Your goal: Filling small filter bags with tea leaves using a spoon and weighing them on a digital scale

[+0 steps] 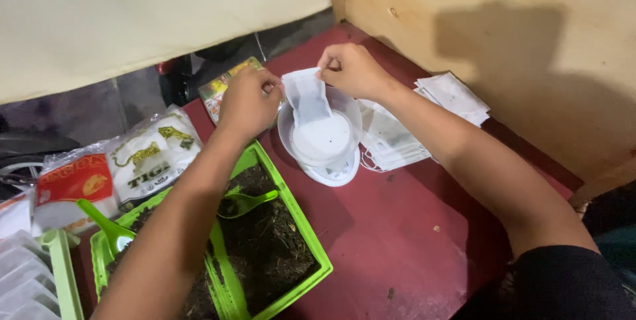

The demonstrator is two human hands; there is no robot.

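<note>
Both hands pinch the top corners of one small white filter pouch [306, 98], the left hand [248, 103] at its left corner and the right hand [351, 68] at its right, drawing the mouth apart. The pouch hangs between them with its long axis running down toward the person, its lower end resting on a round white container [322, 141] set on a white scale [331, 175] just below the hands. Each hand is equally near.

Beside the right forearm lie two stacks of the same flat white pouches [391, 140], the farther stack [454, 97] against the wooden wall. Under the left forearm sit two green trays [291, 217] of dark loose material, each holding one green scoop [246, 202]. Beyond the left elbow lie printed plastic bags [149, 154], two clearly seen, on the red tabletop [397, 240].
</note>
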